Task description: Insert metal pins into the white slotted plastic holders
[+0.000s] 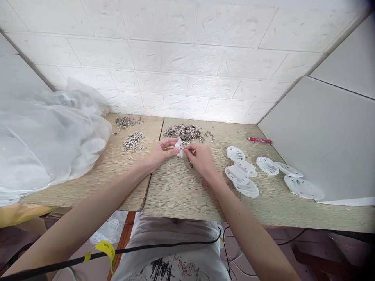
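Note:
My left hand (161,153) pinches a small white round plastic disc (179,147), held on edge just above the wooden table (181,191). My right hand (202,159) meets it from the right, its fingers closed against the disc's edge; a thin dark piece (190,163) pokes out below its fingers. Just behind both hands lies a heap of small grey metal parts (184,132).
Several white plastic discs (243,173) lie to the right, more of them (293,179) near the white side panel. Two smaller heaps of metal parts (131,134) lie at the left. A big clear plastic bag (49,140) fills the left side. A red tool (259,139) rests by the wall.

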`<action>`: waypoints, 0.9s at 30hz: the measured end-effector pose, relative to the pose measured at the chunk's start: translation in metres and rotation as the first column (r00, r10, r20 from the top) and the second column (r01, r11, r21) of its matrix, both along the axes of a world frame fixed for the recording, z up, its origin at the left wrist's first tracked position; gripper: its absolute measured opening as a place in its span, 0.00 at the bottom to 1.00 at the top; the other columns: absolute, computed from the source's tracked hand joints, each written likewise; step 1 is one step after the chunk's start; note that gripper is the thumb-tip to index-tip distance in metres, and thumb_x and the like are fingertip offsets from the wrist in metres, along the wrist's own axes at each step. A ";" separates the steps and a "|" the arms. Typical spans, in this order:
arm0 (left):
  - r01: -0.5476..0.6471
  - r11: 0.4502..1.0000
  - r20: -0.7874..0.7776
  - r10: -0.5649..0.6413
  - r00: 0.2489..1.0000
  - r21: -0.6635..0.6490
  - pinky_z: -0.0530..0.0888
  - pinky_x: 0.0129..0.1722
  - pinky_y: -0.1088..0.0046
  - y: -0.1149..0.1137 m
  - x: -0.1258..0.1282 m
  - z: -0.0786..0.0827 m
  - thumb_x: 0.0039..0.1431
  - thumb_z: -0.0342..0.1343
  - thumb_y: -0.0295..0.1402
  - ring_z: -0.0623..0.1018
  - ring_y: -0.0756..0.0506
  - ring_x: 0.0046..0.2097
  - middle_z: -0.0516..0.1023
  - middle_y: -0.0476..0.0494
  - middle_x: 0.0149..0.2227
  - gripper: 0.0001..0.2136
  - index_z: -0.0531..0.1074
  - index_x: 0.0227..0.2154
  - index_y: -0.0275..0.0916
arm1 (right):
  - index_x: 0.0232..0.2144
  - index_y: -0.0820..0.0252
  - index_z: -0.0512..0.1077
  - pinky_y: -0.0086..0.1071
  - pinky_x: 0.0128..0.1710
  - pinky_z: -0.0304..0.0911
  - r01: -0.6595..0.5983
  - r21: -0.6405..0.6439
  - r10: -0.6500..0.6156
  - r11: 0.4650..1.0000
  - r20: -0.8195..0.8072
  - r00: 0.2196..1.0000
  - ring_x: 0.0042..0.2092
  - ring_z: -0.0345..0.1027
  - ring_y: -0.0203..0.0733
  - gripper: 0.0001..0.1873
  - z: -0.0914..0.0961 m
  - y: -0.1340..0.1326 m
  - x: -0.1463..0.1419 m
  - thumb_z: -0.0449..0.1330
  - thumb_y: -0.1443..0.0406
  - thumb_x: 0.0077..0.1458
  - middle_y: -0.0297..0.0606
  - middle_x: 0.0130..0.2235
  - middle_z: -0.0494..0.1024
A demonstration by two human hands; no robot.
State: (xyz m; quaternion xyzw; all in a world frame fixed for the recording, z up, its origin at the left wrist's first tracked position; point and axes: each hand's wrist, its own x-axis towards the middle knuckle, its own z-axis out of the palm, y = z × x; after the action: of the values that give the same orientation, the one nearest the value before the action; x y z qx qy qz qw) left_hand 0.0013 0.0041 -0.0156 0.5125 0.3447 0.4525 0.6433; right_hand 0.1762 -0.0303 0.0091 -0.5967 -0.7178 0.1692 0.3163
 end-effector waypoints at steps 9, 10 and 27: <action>0.006 1.000 -0.031 -0.006 0.999 0.001 0.70 0.49 0.62 -0.004 0.001 0.005 0.38 0.72 0.36 0.76 0.44 0.44 0.78 0.42 0.41 0.25 0.74 0.42 0.38 | 0.30 0.59 0.78 0.31 0.31 0.52 0.032 0.033 -0.037 0.999 0.154 0.987 0.33 0.68 0.40 0.10 -0.001 -0.004 -0.006 0.56 0.68 0.58 0.39 0.34 0.80; 0.008 1.000 -0.039 -0.007 0.999 0.004 0.70 0.48 0.62 -0.004 0.002 0.006 0.38 0.72 0.36 0.76 0.44 0.43 0.77 0.42 0.41 0.24 0.74 0.41 0.38 | 0.30 0.59 0.78 0.31 0.31 0.51 0.027 0.033 -0.032 0.999 0.169 0.985 0.33 0.68 0.39 0.11 -0.001 -0.003 -0.006 0.55 0.68 0.58 0.39 0.34 0.80; 0.084 0.995 -0.114 -0.078 0.990 0.050 0.71 0.51 0.59 -0.003 0.000 0.003 0.41 0.70 0.35 0.77 0.42 0.46 0.78 0.41 0.43 0.25 0.74 0.46 0.40 | 0.29 0.59 0.77 0.30 0.30 0.51 -0.059 0.025 0.053 0.998 0.187 0.981 0.31 0.67 0.39 0.12 -0.001 0.004 -0.004 0.54 0.70 0.57 0.38 0.31 0.79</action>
State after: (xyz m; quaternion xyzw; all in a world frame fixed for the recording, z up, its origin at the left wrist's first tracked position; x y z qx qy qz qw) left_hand 0.0016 0.0009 -0.0124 0.5682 0.3464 0.4058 0.6265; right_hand 0.1718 -0.0265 0.0077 -0.5845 -0.7634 0.1104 0.2520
